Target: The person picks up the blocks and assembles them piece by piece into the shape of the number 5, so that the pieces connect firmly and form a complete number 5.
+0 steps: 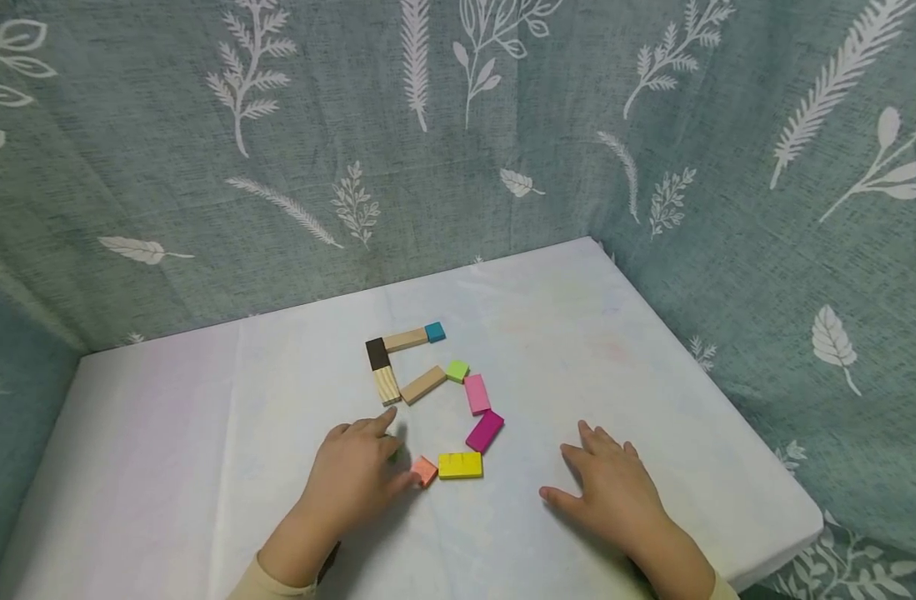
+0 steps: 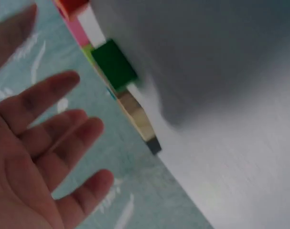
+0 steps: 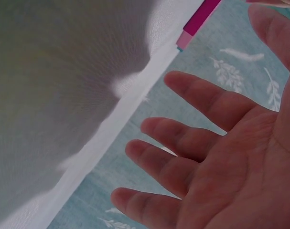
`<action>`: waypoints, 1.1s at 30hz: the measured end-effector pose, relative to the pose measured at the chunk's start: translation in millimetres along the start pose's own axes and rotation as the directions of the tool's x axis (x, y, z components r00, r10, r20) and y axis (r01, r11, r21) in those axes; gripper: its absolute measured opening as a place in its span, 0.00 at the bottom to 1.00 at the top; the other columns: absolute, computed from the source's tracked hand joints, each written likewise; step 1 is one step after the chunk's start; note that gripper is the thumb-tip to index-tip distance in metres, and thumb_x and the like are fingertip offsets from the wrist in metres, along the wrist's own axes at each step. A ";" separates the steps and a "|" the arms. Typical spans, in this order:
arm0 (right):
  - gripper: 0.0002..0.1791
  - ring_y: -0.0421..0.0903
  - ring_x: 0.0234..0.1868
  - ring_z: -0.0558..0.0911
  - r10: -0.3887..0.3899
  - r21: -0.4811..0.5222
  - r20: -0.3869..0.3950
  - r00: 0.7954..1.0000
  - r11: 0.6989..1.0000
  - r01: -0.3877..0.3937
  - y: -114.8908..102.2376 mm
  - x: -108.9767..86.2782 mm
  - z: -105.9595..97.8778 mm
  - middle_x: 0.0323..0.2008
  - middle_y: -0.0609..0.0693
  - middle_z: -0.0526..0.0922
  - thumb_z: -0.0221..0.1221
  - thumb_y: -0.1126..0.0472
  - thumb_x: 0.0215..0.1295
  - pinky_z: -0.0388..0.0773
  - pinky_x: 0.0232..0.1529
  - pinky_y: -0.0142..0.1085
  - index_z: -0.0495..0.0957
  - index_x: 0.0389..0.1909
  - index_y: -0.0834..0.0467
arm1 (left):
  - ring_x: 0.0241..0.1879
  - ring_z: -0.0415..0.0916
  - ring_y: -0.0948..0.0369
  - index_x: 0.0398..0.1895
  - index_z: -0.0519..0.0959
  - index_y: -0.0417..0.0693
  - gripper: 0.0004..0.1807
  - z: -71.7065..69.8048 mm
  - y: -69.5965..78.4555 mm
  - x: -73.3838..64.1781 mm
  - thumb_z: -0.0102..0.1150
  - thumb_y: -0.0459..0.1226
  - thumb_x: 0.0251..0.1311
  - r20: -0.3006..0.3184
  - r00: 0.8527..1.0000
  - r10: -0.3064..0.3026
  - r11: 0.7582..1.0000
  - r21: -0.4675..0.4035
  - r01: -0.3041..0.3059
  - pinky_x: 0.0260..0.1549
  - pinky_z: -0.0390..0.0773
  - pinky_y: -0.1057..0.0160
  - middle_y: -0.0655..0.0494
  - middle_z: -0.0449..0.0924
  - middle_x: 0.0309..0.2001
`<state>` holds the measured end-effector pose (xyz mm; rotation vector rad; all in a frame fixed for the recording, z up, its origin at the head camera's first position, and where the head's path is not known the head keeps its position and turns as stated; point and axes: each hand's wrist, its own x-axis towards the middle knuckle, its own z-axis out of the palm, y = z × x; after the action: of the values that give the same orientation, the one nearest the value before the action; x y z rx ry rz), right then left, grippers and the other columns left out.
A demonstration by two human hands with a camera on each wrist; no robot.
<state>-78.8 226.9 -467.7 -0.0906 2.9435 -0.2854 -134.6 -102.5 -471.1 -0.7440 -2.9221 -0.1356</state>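
Small coloured blocks lie in a curving line on the white-covered table. From the far end come a blue block [image 1: 435, 332], a tan block [image 1: 406, 339], a dark brown block [image 1: 377, 354], a striped pale block [image 1: 386, 386], another tan block [image 1: 423, 385], a lime block [image 1: 458, 371], a pink block [image 1: 476, 394], a magenta block [image 1: 484, 431], a yellow block [image 1: 461, 466] and an orange block [image 1: 425, 471]. My left hand [image 1: 352, 475] hovers by the orange end, fingers spread. A green block [image 2: 114, 64] is mostly hidden behind it. My right hand [image 1: 611, 487], fingers apart and holding nothing, is right of the line.
The white cloth-covered table [image 1: 578, 333] has its right edge beyond my right hand. A grey-green curtain [image 1: 442, 167] with white leaf prints hangs behind it and along both sides.
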 end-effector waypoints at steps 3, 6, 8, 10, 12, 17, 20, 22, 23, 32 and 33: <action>0.41 0.66 0.72 0.68 0.006 -0.001 0.002 1.000 1.000 -0.006 -0.7 -0.5 -0.8 0.70 0.64 0.71 0.66 0.31 0.55 0.61 0.66 0.72 0.81 0.60 0.57 | 0.53 0.84 0.50 0.42 0.89 0.50 0.21 -1.0 -7.9 -1.8 0.79 0.50 0.46 -0.034 0.998 -0.054 0.998 -0.015 0.053 0.48 0.81 0.45 0.47 0.81 0.61; 0.41 0.66 0.72 0.68 0.013 -0.002 0.005 1.000 1.000 -0.013 -1.2 -1.0 -0.8 0.71 0.64 0.71 0.67 0.31 0.55 0.61 0.66 0.71 0.81 0.60 0.57 | 0.52 0.84 0.48 0.47 0.88 0.49 0.21 0.7 -11.4 -0.6 0.76 0.44 0.49 0.007 0.998 -0.063 0.998 -0.012 0.063 0.43 0.82 0.45 0.45 0.81 0.62; 0.41 0.66 0.72 0.68 0.007 -0.002 0.001 1.000 1.000 -0.007 -1.7 -1.6 -1.0 0.70 0.64 0.71 0.66 0.31 0.55 0.61 0.66 0.71 0.81 0.60 0.57 | 0.52 0.84 0.47 0.50 0.86 0.49 0.21 1.5 -11.6 -0.4 0.75 0.40 0.49 0.053 0.997 -0.063 0.998 -0.016 0.064 0.41 0.83 0.45 0.44 0.80 0.62; 0.41 0.66 0.72 0.68 0.000 0.001 -0.003 1.000 1.000 0.000 -1.7 -1.8 -0.8 0.70 0.64 0.71 0.66 0.31 0.55 0.62 0.65 0.71 0.81 0.60 0.57 | 0.52 0.84 0.47 0.50 0.86 0.48 0.20 2.0 -10.6 -0.3 0.73 0.36 0.50 0.091 0.994 -0.067 0.997 -0.023 0.069 0.40 0.83 0.44 0.44 0.81 0.61; 0.40 0.66 0.72 0.68 -0.003 0.004 -0.003 1.000 1.000 0.003 -1.9 -2.3 -1.0 0.70 0.64 0.71 0.66 0.31 0.55 0.62 0.65 0.71 0.81 0.60 0.57 | 0.52 0.84 0.48 0.49 0.86 0.46 0.19 2.3 -9.2 0.0 0.73 0.33 0.51 0.112 0.991 -0.071 0.997 -0.033 0.075 0.41 0.83 0.44 0.45 0.82 0.59; 0.40 0.66 0.72 0.69 -0.002 0.008 -0.005 1.000 1.000 0.002 -1.6 -3.9 -1.5 0.70 0.64 0.71 0.66 0.32 0.55 0.62 0.65 0.72 0.81 0.60 0.57 | 0.50 0.84 0.50 0.43 0.87 0.46 0.16 3.7 -6.0 2.9 0.77 0.36 0.49 0.104 0.991 -0.081 0.996 -0.037 0.085 0.42 0.83 0.46 0.49 0.85 0.54; 0.39 0.66 0.72 0.69 -0.007 0.010 -0.011 1.000 1.000 0.007 -1.6 -4.9 -1.6 0.70 0.64 0.71 0.66 0.32 0.55 0.62 0.65 0.72 0.81 0.59 0.56 | 0.46 0.85 0.52 0.38 0.88 0.47 0.14 4.9 -4.7 4.2 0.80 0.38 0.47 0.084 0.993 -0.082 0.996 -0.028 0.085 0.38 0.83 0.50 0.52 0.86 0.51; 0.39 0.66 0.71 0.69 -0.008 0.009 -0.014 1.000 1.000 0.008 -1.5 -5.1 -1.3 0.70 0.64 0.72 0.66 0.32 0.55 0.62 0.65 0.72 0.82 0.59 0.56 | 0.41 0.85 0.55 0.33 0.87 0.49 0.12 5.3 -3.8 4.8 0.81 0.39 0.45 0.073 0.994 -0.084 0.996 -0.024 0.086 0.33 0.81 0.55 0.54 0.87 0.47; 0.39 0.66 0.71 0.69 -0.008 0.009 -0.016 1.000 1.000 0.008 -1.6 -5.2 -1.2 0.70 0.64 0.72 0.67 0.32 0.55 0.62 0.65 0.72 0.82 0.59 0.56 | 0.39 0.84 0.57 0.31 0.87 0.49 0.12 5.8 -3.4 5.0 0.81 0.39 0.44 0.070 0.994 -0.085 0.996 -0.022 0.087 0.31 0.79 0.57 0.55 0.87 0.46; 0.39 0.66 0.71 0.69 -0.005 -0.004 -0.023 1.000 1.000 0.005 -2.7 -5.8 -0.3 0.69 0.64 0.72 0.67 0.32 0.55 0.63 0.64 0.72 0.82 0.59 0.57 | 0.30 0.79 0.62 0.23 0.84 0.53 0.14 4.6 -2.0 6.0 0.84 0.43 0.37 0.071 0.994 -0.083 0.996 -0.036 0.086 0.26 0.72 0.61 0.60 0.86 0.38; 0.39 0.66 0.71 0.69 -0.005 -0.006 -0.022 1.000 1.000 0.005 -2.8 -5.7 -0.3 0.69 0.64 0.72 0.67 0.32 0.55 0.63 0.64 0.72 0.82 0.59 0.57 | 0.29 0.79 0.62 0.22 0.84 0.54 0.15 4.4 -2.2 6.2 0.84 0.43 0.36 0.068 0.994 -0.081 0.996 -0.035 0.083 0.25 0.71 0.61 0.61 0.86 0.37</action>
<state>-73.1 224.7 -465.9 -0.0959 2.9664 -0.2807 -141.5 -101.0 -474.7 -0.6457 -3.0227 -0.1781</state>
